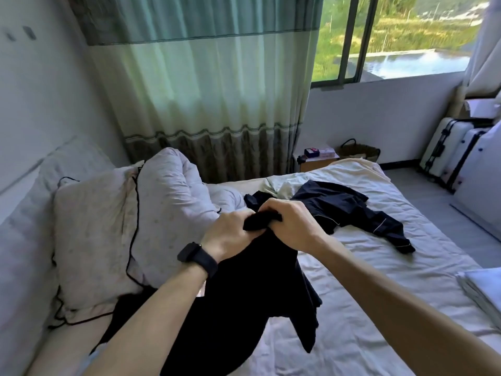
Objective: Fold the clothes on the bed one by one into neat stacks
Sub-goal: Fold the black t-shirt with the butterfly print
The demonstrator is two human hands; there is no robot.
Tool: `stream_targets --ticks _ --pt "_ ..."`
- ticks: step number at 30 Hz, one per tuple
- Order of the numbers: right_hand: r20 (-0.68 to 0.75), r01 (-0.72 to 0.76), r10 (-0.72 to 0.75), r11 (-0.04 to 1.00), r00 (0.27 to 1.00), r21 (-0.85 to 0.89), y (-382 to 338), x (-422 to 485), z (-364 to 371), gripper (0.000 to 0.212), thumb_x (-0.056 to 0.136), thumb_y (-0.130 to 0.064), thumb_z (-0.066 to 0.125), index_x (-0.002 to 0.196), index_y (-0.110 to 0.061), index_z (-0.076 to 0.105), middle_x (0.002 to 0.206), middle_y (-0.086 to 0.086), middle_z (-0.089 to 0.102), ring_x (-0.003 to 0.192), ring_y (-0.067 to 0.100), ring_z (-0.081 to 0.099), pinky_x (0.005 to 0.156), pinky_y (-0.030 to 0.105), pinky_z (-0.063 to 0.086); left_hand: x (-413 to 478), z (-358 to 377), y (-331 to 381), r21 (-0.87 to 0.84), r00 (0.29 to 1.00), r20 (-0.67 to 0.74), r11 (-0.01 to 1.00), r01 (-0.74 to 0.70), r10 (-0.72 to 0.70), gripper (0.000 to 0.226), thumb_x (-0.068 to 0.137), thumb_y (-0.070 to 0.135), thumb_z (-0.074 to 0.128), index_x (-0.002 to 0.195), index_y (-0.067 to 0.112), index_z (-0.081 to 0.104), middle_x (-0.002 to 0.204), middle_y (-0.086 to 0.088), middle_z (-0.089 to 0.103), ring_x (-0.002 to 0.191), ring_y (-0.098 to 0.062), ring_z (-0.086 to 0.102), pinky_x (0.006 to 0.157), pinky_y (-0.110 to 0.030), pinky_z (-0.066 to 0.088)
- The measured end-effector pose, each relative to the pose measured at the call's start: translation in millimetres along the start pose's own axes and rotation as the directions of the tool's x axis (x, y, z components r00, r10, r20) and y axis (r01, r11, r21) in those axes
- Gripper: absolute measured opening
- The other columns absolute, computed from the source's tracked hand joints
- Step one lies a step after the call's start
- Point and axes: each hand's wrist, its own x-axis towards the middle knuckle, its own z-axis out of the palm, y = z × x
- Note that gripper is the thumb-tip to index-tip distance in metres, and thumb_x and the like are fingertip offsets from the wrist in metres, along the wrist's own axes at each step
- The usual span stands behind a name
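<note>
A black garment (252, 294) hangs bunched above the bed (352, 280), its lower part trailing down toward me. My left hand (230, 234) and my right hand (292, 223) grip its top edge side by side, fingers curled into the cloth. A dark navy pyjama top (349, 210) with thin white piping lies spread and rumpled farther out on the white sheet, one sleeve reaching right. A pale green cloth (284, 185) lies crumpled beside it, partly under it.
A pillow (95, 234) and a bunched quilt (173, 183) fill the bed's left side. A folded grey stack (482, 289) sits at the right edge. Beyond the bed stand a bedside table (317, 161), a woven basket (357, 151) and two suitcases (450, 150).
</note>
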Motion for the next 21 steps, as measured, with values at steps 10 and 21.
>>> stream_targets --ticks 10,21 --pt "0.077 -0.427 0.489 0.818 0.869 -0.385 60 -74 -10 0.012 0.086 -0.022 0.059 0.095 -0.019 0.067 0.093 0.003 0.072 0.097 0.032 0.064 0.073 0.037 0.049 11 -50 -41 -0.108 0.985 -0.174 0.994 -0.023 0.004 0.019 0.090 0.017 0.068 0.096 0.034 0.073 0.093 0.006 0.075 0.094 -0.018 0.069 0.087 -0.033 0.052" --pt "0.256 -0.556 0.560 0.826 0.788 -0.093 53 -88 -65 0.050 0.078 -0.070 0.051 0.100 -0.031 0.073 0.090 -0.006 0.072 0.088 0.017 0.069 0.088 0.048 0.051 -13 -28 -110 0.120 0.996 -0.091 0.992 0.036 -0.025 0.020 0.095 0.021 0.060 0.109 0.023 0.074 0.103 -0.010 0.076 0.096 -0.035 0.069 0.075 -0.032 0.045"
